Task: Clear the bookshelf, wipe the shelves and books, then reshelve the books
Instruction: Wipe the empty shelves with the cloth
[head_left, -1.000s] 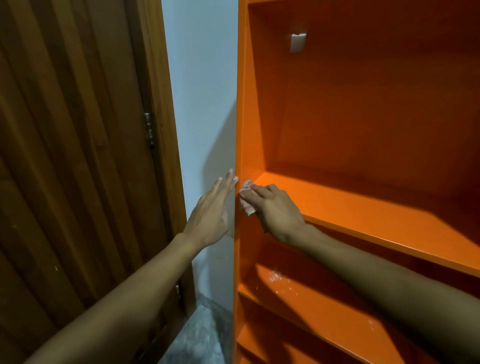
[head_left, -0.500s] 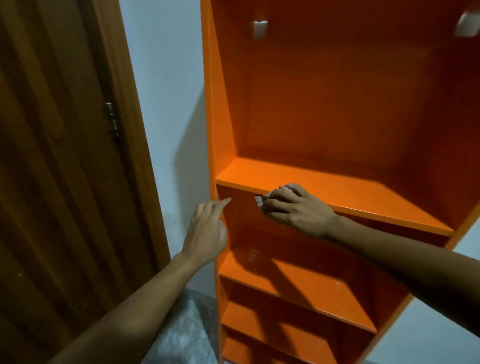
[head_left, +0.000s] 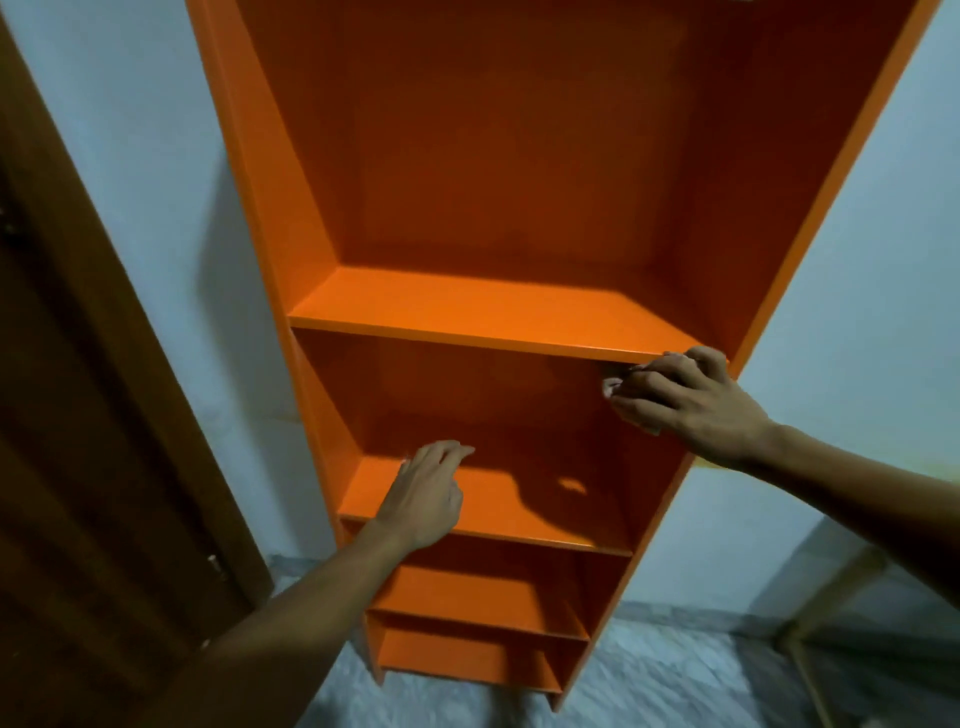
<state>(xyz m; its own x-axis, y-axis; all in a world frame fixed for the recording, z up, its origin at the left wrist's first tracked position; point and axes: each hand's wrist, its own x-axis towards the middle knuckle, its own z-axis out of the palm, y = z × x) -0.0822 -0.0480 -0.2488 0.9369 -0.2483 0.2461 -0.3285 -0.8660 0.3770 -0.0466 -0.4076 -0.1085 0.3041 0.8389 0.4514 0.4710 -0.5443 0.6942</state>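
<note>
Lowest in the frame, the left hand (head_left: 427, 493) reaches in over the second shelf (head_left: 519, 512), fingers loosely spread and holding nothing; whether the fingertips touch the board or hover just above it is hard to tell. To the right and a little higher, the right hand (head_left: 680, 397) is bunched at the right end of the upper shelf's front edge (head_left: 467, 336), its grip closed on what looks like a small pale cloth (head_left: 613, 385), mostly hidden under the fingers.

The step in hand seems to be wiping that front lip. To do it well, keep the cloth pinched flat against the edge, press evenly right into the corner by the side panel, and steady the orange bookshelf (head_left: 270, 171) with the free hand.

No books show on any shelf. A dark wooden door (head_left: 83, 415) stands at the left, pale wall behind, grey floor (head_left: 675, 675) below; nothing blocks the reach.
</note>
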